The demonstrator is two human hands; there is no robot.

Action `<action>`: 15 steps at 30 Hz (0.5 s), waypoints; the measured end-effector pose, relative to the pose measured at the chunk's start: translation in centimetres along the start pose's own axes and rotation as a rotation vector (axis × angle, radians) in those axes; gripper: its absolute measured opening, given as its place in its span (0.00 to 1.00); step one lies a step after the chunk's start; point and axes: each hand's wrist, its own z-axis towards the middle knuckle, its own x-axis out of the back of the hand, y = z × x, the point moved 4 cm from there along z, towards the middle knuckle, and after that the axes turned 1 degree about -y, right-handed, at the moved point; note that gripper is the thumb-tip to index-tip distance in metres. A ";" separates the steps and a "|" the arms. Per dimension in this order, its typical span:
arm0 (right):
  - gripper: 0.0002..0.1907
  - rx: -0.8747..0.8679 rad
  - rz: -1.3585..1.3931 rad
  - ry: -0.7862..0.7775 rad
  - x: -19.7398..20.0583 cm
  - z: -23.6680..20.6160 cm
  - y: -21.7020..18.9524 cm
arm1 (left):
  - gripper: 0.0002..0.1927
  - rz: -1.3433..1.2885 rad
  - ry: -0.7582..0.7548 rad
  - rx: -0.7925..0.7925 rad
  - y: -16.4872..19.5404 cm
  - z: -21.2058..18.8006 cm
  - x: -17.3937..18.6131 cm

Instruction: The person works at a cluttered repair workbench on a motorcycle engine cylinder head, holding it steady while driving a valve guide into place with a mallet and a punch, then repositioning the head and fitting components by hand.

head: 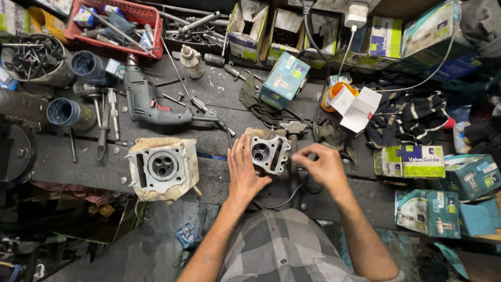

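Surface: dark, grimy workbench (219, 91).
Middle: small engine head (269, 151); larger engine head (163, 168) to its left.
Back: drill (148, 102), red basket (117, 26), teal box (284, 78).
Right: more boxes (409, 161), striped cloth (412, 117).

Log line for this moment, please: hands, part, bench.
left hand: steadies small cylinder head | right hand: fingertips pinched at its right edge | larger cylinder head: left, untouched | electric drill: behind

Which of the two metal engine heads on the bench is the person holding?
The smaller engine head, between both hands. The larger one sits untouched to its left, below the drill.
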 end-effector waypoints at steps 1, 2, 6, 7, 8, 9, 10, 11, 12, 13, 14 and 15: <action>0.12 0.057 -0.039 0.106 0.4 0.0 -0.1 | 0.74 -0.003 0.003 -0.003 0.0 0.0 0.0; 0.12 0.024 -0.003 0.032 0.1 0.2 0.2 | 0.74 -0.006 0.006 -0.003 -0.1 0.0 0.0; 0.13 0.007 0.028 -0.078 -0.1 0.4 0.7 | 0.75 -0.008 0.025 -0.033 -0.1 -0.1 -0.1; 0.13 0.042 0.009 -0.059 0.0 0.4 0.6 | 0.75 -0.009 0.028 -0.030 -0.2 -0.1 -0.1; 0.14 -0.005 0.002 -0.065 0.1 0.5 0.7 | 0.75 -0.012 0.028 -0.022 -0.2 -0.2 -0.1; 0.14 -0.054 -0.004 -0.069 0.1 0.5 0.8 | 0.74 -0.016 0.034 -0.031 -0.2 -0.2 0.0; 0.14 -0.100 -0.011 -0.069 0.2 0.5 0.9 | 0.74 -0.021 0.043 -0.043 -0.1 -0.3 0.0; 0.15 -0.100 -0.017 -0.098 0.1 0.5 0.8 | 0.74 -0.024 0.058 -0.057 -0.1 -0.2 0.1; 0.15 -0.100 -0.024 -0.133 0.0 0.5 0.7 | 0.74 -0.022 0.058 -0.056 -0.1 -0.2 0.1; 0.15 -0.108 -0.030 -0.172 -0.1 0.4 0.6 | 0.74 -0.023 0.052 -0.051 -0.2 -0.2 0.1; 0.15 -0.074 -0.012 -0.095 0.2 0.5 0.4 | 0.74 -0.024 0.044 -0.049 -0.2 -0.2 0.1; 0.14 -0.038 0.006 -0.013 0.6 0.5 0.1 | 0.74 -0.024 0.033 -0.040 -0.2 -0.2 0.1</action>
